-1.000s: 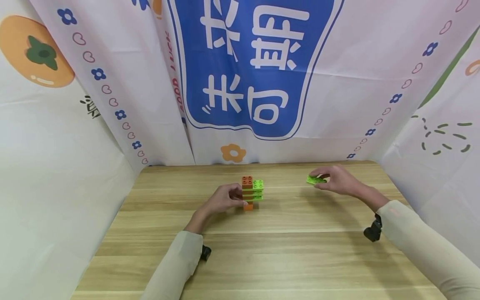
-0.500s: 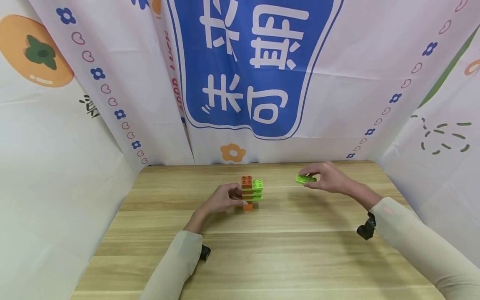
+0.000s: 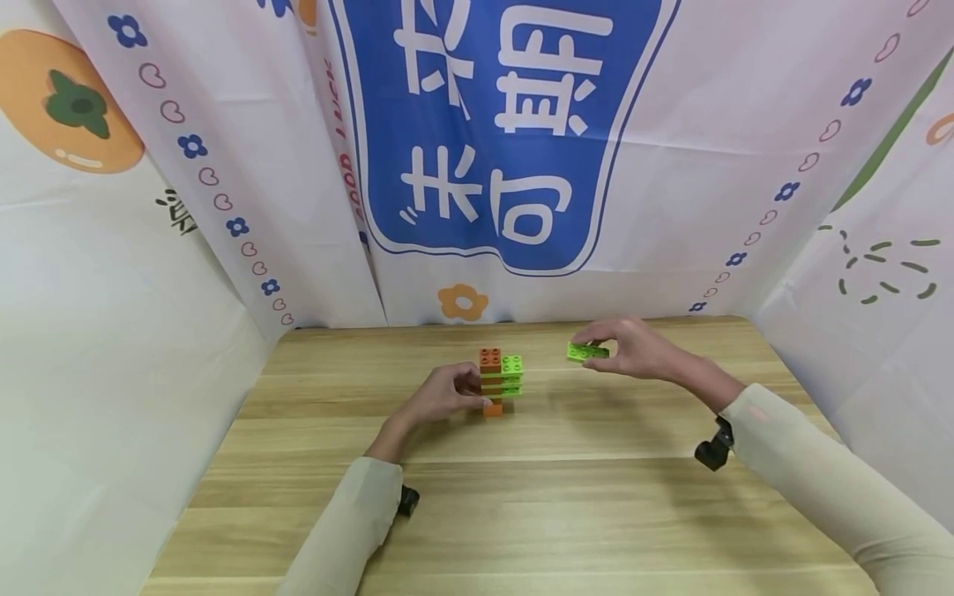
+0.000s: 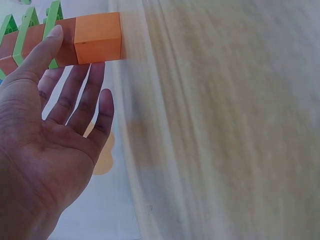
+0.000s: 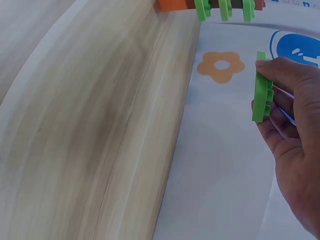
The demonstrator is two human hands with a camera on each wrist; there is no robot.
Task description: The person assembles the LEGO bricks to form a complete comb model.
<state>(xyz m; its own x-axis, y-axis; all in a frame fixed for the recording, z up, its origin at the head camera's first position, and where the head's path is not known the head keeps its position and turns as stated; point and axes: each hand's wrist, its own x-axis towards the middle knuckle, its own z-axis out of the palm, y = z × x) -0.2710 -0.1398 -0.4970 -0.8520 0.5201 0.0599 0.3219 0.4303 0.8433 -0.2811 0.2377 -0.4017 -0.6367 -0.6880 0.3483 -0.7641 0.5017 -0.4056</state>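
A tower of toy building bricks (image 3: 491, 382) stands upright on the wooden table, orange at the foot and brown above. Thin bright green plates (image 4: 25, 37) are layered between the brown bricks and jut out to the right. My left hand (image 3: 441, 394) holds the tower from its left side, thumb on the near face and fingers behind. To the right of the tower, my right hand (image 3: 633, 348) pinches a flat green building plate (image 3: 587, 353) by its edges, above the table. Its studs (image 5: 270, 95) show in the right wrist view.
The wooden table (image 3: 492, 513) ends at a white printed cloth (image 3: 671, 207) hanging behind it. More cloth hangs at the left and right sides. A small black camera (image 3: 713, 451) sits on the right wrist, another (image 3: 407, 501) on the left.
My right hand has moved left with the green plate, closer to the tower. The left hand and the tower have stayed in place.
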